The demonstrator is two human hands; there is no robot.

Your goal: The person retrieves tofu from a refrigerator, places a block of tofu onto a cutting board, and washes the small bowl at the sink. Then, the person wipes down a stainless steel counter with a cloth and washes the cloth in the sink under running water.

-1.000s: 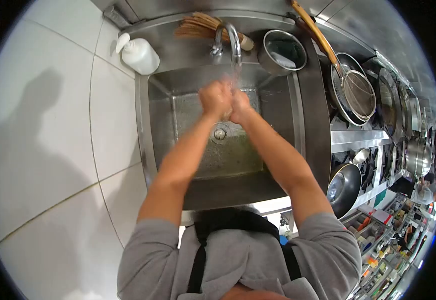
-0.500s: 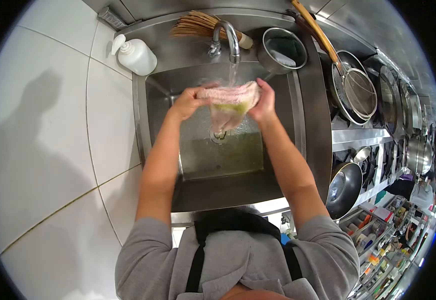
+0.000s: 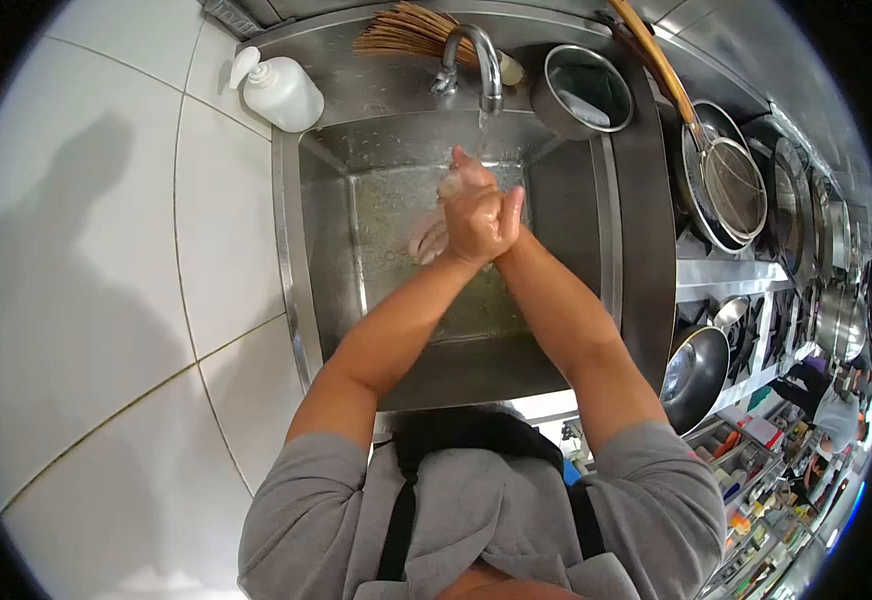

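A wet, pale pinkish cloth (image 3: 428, 238) is bunched between my two hands over the steel sink (image 3: 396, 385). My left hand (image 3: 482, 222) is closed on it, wrist crossed over in front of the other. Partly hidden behind, my right hand (image 3: 469, 176) is closed round the upper part of the cloth. A loose end droops to the left of the hands. Just above them, a thin stream of water falls from the curved faucet (image 3: 475, 42).
A white pump bottle (image 3: 284, 95) stands at the sink's back left corner. Behind the faucet lies a bundled stick brush (image 3: 406, 30). A metal pot (image 3: 584, 92) sits at the back right. Pans and a strainer (image 3: 734, 187) are on the stove. A person (image 3: 836, 415) is far right.
Half a second ago the cloth was spread between both hands. Now it is bunched up, my hands have come together with wrists crossed, and the view has shifted slightly.
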